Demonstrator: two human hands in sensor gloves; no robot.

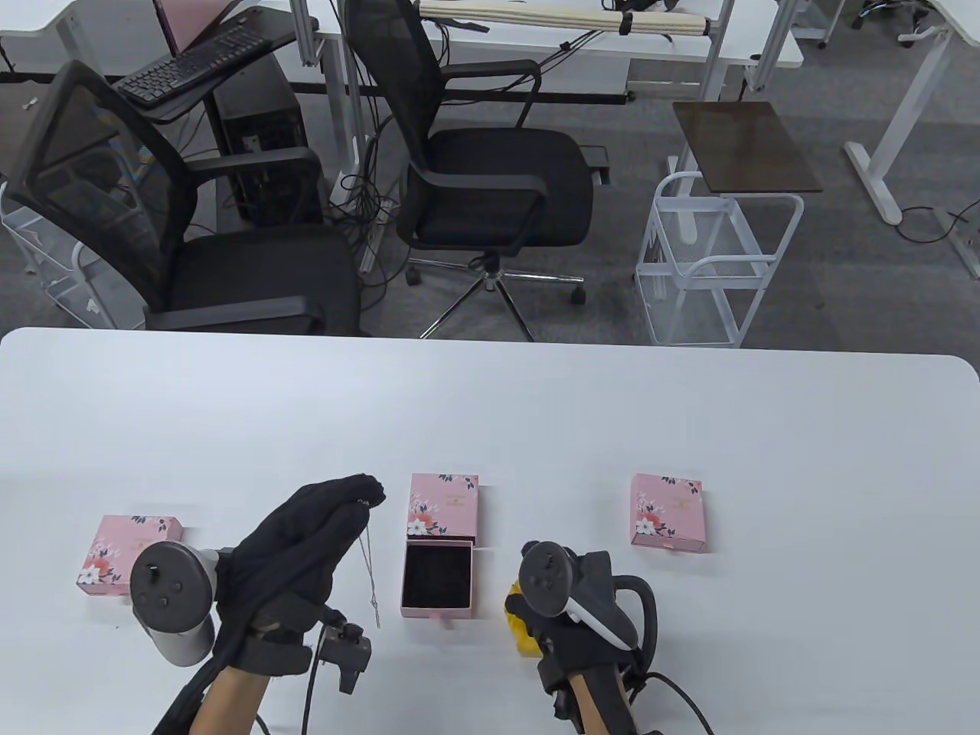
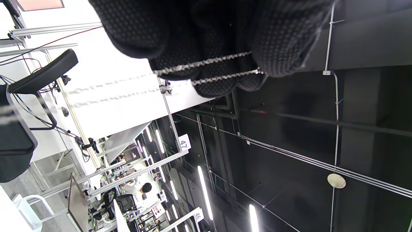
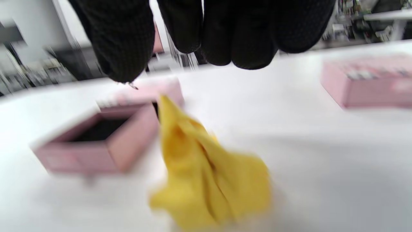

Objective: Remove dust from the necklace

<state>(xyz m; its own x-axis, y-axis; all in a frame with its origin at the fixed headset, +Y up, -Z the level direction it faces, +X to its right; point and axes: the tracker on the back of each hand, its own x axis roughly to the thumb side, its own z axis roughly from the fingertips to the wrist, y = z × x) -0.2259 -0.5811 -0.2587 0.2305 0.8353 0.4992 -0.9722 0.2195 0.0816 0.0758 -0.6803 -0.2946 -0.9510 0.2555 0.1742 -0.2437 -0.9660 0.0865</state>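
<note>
From the table view the left hand (image 1: 306, 547) is raised over the white bench (image 1: 536, 413), its fingers (image 1: 356, 494) bunched together and pinching the necklace (image 1: 369, 563) at their tips. The chain hangs as a thin doubled strand, its long axis running from the fingertips back toward the near edge of the bench, the pendant end lowest, just left of the open pink box (image 1: 438, 578). The left wrist view alone shows the grip closely: two strands of silver chain (image 2: 206, 69) cross the gloved fingertips (image 2: 283, 48) and trail off to the picture's left, blurred against the bench.

The right hand (image 1: 570, 612) lies just right of the open pink box, over a yellow cloth (image 1: 522, 635) of which the table view shows only a sliver. The right wrist view, blurred, shows the cloth (image 3: 209, 180) crumpled on the bench beside the box (image 3: 96, 145), with the right fingers (image 3: 225, 32) hanging loosely curled above it, not touching it and holding nothing.

The box's sleeve (image 1: 444, 507) lies touching its far side. Two shut pink boxes lie well apart from it, one to its left (image 1: 129, 565), one to its right (image 1: 666, 511).
</note>
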